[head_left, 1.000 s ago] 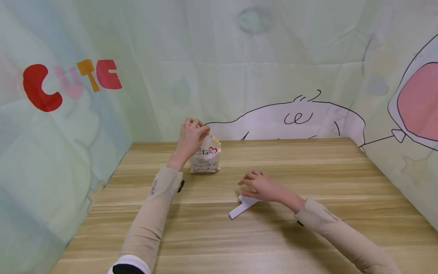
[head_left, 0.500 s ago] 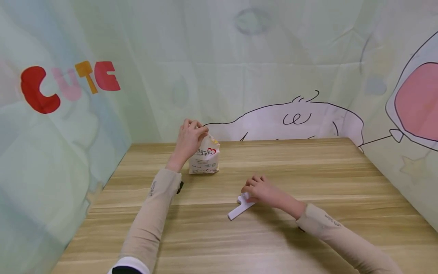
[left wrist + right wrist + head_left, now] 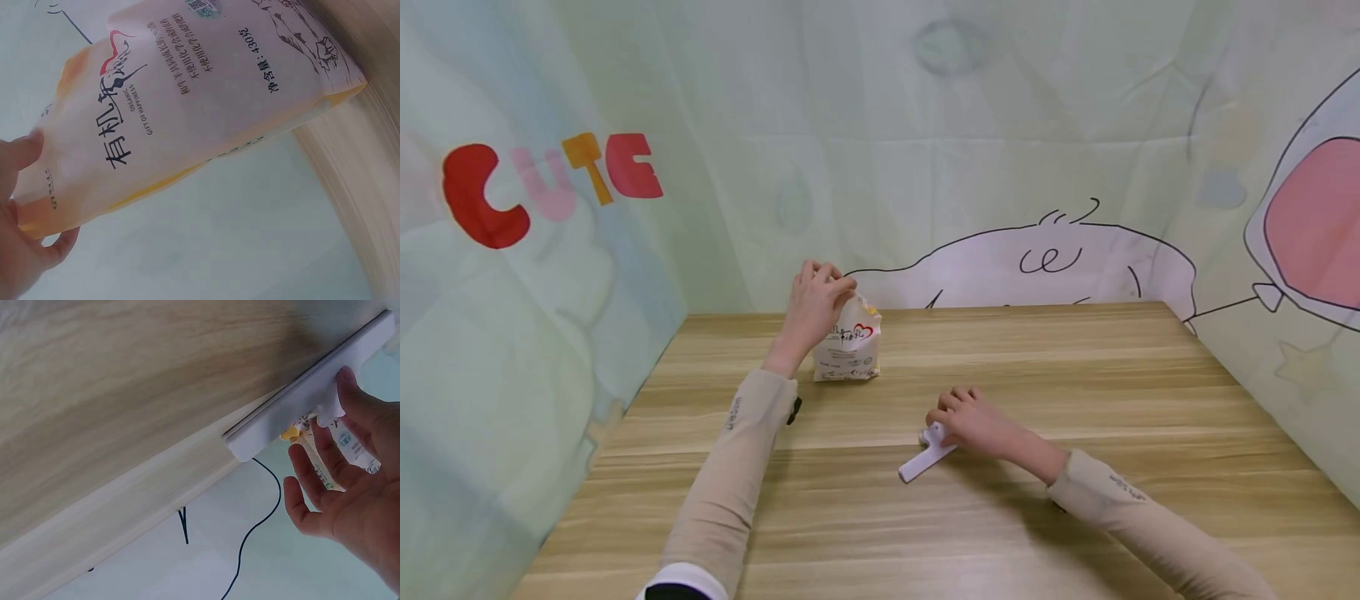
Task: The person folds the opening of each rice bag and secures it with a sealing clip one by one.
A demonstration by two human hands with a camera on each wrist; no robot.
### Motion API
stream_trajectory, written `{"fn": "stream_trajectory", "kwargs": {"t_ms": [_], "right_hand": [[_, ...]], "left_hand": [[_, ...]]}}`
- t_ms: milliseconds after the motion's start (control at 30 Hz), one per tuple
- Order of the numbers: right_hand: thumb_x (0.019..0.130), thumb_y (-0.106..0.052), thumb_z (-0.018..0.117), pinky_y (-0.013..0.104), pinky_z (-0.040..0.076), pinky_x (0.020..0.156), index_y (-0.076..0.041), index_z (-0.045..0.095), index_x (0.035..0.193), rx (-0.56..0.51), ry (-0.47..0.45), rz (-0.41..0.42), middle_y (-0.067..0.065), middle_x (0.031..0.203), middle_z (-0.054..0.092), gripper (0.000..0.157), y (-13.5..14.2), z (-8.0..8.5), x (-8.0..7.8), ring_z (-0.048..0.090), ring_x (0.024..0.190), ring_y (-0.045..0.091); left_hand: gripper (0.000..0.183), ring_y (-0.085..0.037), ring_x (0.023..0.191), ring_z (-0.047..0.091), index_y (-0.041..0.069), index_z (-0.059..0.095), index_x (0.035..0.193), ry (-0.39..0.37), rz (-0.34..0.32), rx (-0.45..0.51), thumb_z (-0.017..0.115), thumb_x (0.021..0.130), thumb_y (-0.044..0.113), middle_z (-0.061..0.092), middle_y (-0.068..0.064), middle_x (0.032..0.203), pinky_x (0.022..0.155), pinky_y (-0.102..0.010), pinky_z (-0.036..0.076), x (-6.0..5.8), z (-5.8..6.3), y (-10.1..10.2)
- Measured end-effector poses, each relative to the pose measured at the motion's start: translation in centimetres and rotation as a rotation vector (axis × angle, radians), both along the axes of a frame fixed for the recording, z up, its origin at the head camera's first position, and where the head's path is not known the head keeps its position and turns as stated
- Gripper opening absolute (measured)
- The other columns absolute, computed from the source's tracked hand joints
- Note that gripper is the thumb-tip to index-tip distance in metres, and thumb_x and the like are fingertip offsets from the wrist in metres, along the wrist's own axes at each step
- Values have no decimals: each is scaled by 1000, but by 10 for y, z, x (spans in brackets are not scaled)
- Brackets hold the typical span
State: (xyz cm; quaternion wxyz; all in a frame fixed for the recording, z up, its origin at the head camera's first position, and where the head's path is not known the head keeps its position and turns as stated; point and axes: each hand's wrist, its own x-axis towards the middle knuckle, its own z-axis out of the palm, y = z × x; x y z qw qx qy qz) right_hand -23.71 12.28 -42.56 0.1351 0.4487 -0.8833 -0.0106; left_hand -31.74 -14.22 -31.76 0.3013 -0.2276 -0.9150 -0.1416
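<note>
A white printed food bag (image 3: pixel 847 354) with a red heart and yellow-orange edges stands upright on the far left part of the table. My left hand (image 3: pixel 814 307) grips its top; in the left wrist view the thumb lies on the printed front of the bag (image 3: pixel 181 106) and a finger curls behind. Nearer to me, a white bag clip (image 3: pixel 923 462), long and flat with a tab on its side, lies on the wood. My right hand (image 3: pixel 977 425) pinches this clip (image 3: pixel 294 403) between thumb and index finger, the other fingers loosely bent. The hand hides the clip's far end.
The wood-grain table (image 3: pixel 1075 358) reaches back to a printed cloth backdrop (image 3: pixel 880 192) with cartoon outlines. More cloth (image 3: pixel 542 333) hangs along the left side, and a balloon picture (image 3: pixel 1318 225) is on the right.
My right hand has come down onto the clip and its fingers have closed on it. The left hand stays on the bag, with only a slight shift in the view.
</note>
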Motion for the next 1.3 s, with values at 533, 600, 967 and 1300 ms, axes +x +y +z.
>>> {"fn": "stream_trajectory", "kwargs": {"t_ms": [533,600,967,1300], "right_hand": [[73,-21,69,28,34,66,-18,56,80,-167,-179,36,-6,77,61,15,-4,12,-4,57,71,9],[73,-21,69,26,32,64,-17,56,79,-173,-169,36,-6,77,62,15,-5,12,-6,57,69,9],[78,-14,66,20,47,59,-10,59,112,-295,-274,-17,4,90,67,35,-12,34,-33,62,72,11],[82,-18,63,33,49,66,-5,60,102,-451,-406,-87,8,91,64,24,-19,52,-55,58,79,17]], "left_hand": [[15,-27,95,38,13,66,96,-18,-8,9,54,88,18,57,-9,96,80,-41,36,0,2,0],[16,-27,95,38,13,66,97,-21,-9,7,54,88,19,57,-9,96,80,-41,36,1,2,0],[15,-30,97,38,13,66,96,-33,15,22,55,88,18,56,-11,98,81,-43,35,2,3,2],[15,-32,98,38,13,67,94,-27,12,31,55,87,18,56,-11,98,80,-43,34,2,2,1]]}}
